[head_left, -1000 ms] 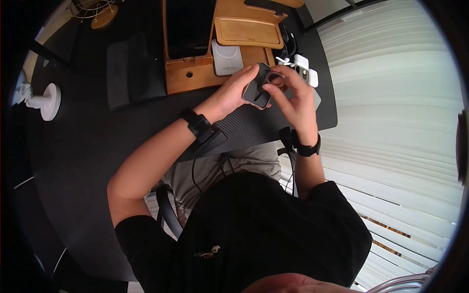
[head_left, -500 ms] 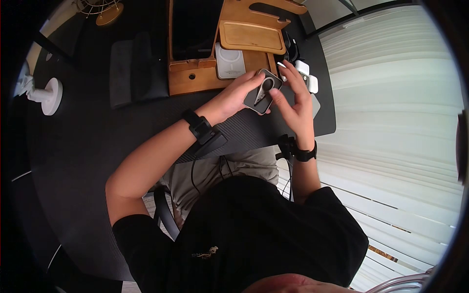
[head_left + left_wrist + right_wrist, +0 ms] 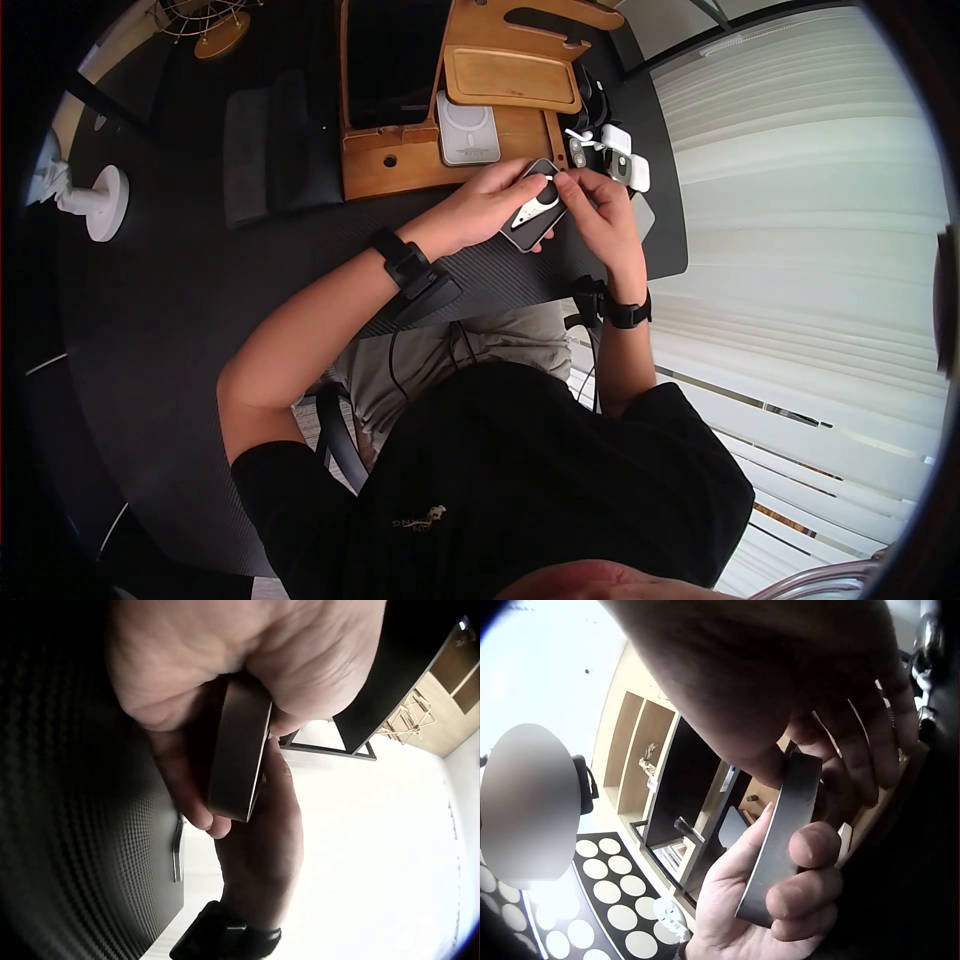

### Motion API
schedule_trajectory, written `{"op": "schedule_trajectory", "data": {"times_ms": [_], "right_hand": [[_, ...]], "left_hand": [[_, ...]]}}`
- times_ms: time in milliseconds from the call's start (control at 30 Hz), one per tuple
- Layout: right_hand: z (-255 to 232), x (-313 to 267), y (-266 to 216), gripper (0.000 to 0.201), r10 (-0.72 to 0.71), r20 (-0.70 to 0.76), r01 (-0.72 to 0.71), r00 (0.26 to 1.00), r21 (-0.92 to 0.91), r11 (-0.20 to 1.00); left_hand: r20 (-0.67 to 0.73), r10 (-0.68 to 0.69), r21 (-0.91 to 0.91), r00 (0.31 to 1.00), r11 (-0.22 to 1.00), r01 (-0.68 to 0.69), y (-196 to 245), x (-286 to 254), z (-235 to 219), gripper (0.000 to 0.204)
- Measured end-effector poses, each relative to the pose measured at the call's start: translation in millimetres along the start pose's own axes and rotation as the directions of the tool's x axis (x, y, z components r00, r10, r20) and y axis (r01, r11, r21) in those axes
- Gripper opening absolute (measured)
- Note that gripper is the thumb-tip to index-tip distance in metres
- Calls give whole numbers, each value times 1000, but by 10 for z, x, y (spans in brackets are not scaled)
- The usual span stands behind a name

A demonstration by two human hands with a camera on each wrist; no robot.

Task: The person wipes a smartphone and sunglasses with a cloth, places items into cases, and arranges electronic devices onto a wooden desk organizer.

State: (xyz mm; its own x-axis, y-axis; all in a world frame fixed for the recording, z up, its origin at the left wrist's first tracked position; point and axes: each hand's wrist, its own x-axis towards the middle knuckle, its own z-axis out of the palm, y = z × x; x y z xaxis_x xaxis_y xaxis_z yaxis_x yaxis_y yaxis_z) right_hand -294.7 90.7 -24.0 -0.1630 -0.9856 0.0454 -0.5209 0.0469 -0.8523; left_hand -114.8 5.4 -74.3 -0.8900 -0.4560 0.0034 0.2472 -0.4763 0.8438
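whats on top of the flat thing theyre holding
A pale ring-shaped piece with a pointed end lies on the flat thing. The left hand and right hand partly cover its upper end; anything under them can't be seen.

The left hand (image 3: pixel 474 212) partly hides the dark, flat rectangular case (image 3: pixel 540 228). Near the black bench's (image 3: pixel 190 330) right edge, black objects (image 3: pixel 596 103) beside the brown wooden stand (image 3: pixel 400 181) look indistinct.

A flat, rectangular box (image 3: pixel 529 237) with rounded corners, a dark face and a plain, smooth grey side is held up at a slant. Against its dark face lies a small, pale, flat piece (image 3: pixel 530 211), ring-shaped at its upper end, tapering towards the lower end and marked with dark spots. Its ring is partly hidden.
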Motion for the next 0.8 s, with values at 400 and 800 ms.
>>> {"op": "schedule_trajectory", "data": {"times_ms": [400, 800], "right_hand": [[-650, -183, 74, 31, -14, 2, 15, 1000, -240, 971], [-1054, -441, 581, 93, 130, -6, -100, 991, -678, 728]], "left_hand": [[21, -39, 46, 999, 998, 38, 7, -15, 5, 31], [-9, -20, -63, 1000, 998, 20, 41, -2, -4, 32]]}}
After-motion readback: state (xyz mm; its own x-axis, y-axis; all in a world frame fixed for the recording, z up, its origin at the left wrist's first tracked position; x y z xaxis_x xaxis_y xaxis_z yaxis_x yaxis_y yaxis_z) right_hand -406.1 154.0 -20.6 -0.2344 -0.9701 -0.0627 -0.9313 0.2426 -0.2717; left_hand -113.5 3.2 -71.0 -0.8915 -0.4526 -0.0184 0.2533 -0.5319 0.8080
